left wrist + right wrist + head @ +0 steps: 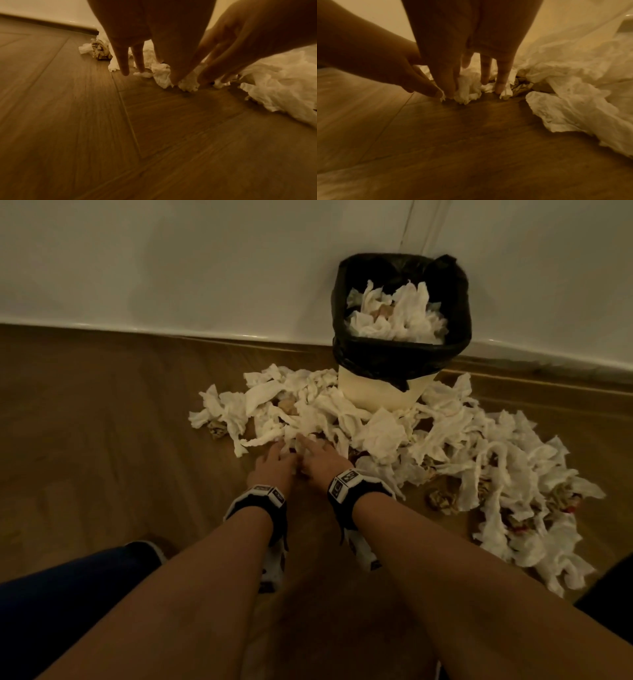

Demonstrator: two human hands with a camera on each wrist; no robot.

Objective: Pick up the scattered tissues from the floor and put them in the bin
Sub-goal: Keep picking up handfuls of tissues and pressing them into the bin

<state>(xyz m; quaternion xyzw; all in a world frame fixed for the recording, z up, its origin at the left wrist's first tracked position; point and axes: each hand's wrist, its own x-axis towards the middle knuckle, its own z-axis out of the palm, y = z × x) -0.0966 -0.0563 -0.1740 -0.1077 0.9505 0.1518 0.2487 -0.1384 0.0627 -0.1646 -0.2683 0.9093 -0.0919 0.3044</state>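
A heap of crumpled white tissues (376, 433) spreads over the wooden floor around the bin (397, 350). The bin is a cream tub with a black liner, and more tissues (394, 313) fill it to the rim. Both hands reach down side by side into the near edge of the heap. My left hand (279, 455) has straight fingers (125, 67) whose tips touch a tissue (161, 75). My right hand (308, 446) also points its fingers (502, 81) downward, and a small clump of tissue (467, 89) lies between thumb and fingers. Neither hand plainly grips anything.
The bin stands against a white wall with a skirting board (205, 332). Brown crumpled paper balls (442, 499) lie among the tissues, one at the heap's left edge (100, 50). Bare wooden floor (102, 422) stretches left and toward me. A dark blue trouser leg (68, 587) is lower left.
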